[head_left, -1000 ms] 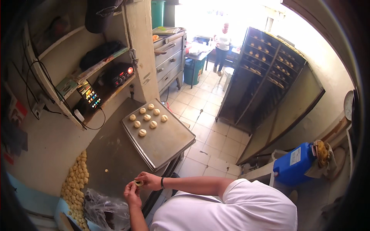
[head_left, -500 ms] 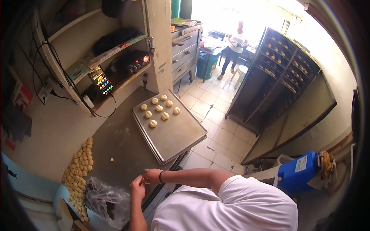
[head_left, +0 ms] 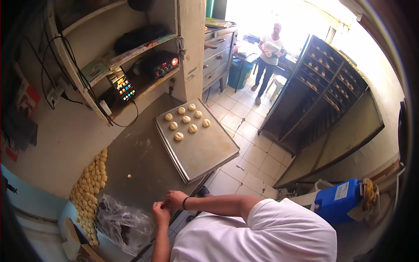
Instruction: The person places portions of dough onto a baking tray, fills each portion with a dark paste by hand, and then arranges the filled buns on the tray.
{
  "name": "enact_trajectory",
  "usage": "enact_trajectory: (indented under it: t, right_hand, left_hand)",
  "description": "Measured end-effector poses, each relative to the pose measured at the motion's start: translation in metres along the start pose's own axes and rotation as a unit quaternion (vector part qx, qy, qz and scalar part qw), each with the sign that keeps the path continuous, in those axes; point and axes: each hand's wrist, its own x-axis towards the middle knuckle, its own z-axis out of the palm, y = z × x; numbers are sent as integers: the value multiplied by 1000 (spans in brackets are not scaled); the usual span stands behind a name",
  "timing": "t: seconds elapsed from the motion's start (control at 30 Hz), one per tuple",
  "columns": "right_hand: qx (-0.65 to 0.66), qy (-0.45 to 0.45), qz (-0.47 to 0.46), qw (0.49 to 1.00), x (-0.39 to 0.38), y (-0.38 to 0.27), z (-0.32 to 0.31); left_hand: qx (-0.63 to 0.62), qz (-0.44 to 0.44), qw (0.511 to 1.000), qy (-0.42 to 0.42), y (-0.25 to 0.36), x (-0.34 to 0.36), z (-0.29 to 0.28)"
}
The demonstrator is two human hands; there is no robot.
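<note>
At the near edge of the worktop (head_left: pixel 135 159), my left hand (head_left: pixel 161 213) and my right hand (head_left: pixel 176 201) meet with their fingers closed together. Whatever they hold is hidden between the fingers. Beside my left hand lies a crumpled clear plastic bag (head_left: pixel 126 222) with something dark in it. Along the left side of the worktop runs a heap of small dough pieces (head_left: pixel 89 187); one small dough bit (head_left: pixel 129 176) lies apart. Beyond my hands, a metal baking tray (head_left: pixel 205 150) carries several round dough balls (head_left: pixel 186 119) at its far end, each with a crease.
Shelves (head_left: pixel 144 56) with a lit phone (head_left: pixel 123 87) and a cable hang over the far left. An oven (head_left: pixel 218 56), a person (head_left: pixel 270 54) standing and a tall tray rack (head_left: pixel 314 87) are farther off. A blue jug (head_left: pixel 338 201) stands at right.
The whole view has shifted slightly, moving the tray and shelves a little rightward. My hands stay together, their fingers slightly rearranged. The person at the back appears a little nearer.
</note>
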Motion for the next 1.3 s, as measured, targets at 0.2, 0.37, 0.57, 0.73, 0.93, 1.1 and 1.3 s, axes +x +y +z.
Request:
enact_trajectory:
  t: [0.2, 0.37, 0.57, 0.73, 0.93, 1.1, 1.3]
  right_hand:
    - [16, -47, -39, 998, -38, -10, -8]
    - [264, 48, 35, 963, -47, 3, -37]
    - [412, 135, 71, 898, -87, 8, -77]
    - [431, 129, 113, 886, -88, 32, -63]
    - [569, 150, 95, 803, -81, -3, -84]
    - [709, 103, 30, 697, -72, -13, -92]
    - [750, 148, 130, 631, -63, 49, -111]
  left_hand:
    - [96, 124, 987, 16, 38, -10, 4]
    - [65, 112, 991, -42, 44, 8, -11]
    - [146, 123, 982, -6, 77, 0, -43]
    - [189, 150, 970, -31, 56, 28, -36]
    - [-1, 111, 994, -14, 176, 11, -34]
    - [18, 198, 980, 8, 178, 14, -11]
    - [-49, 124, 981, -142, 209, 12, -25]
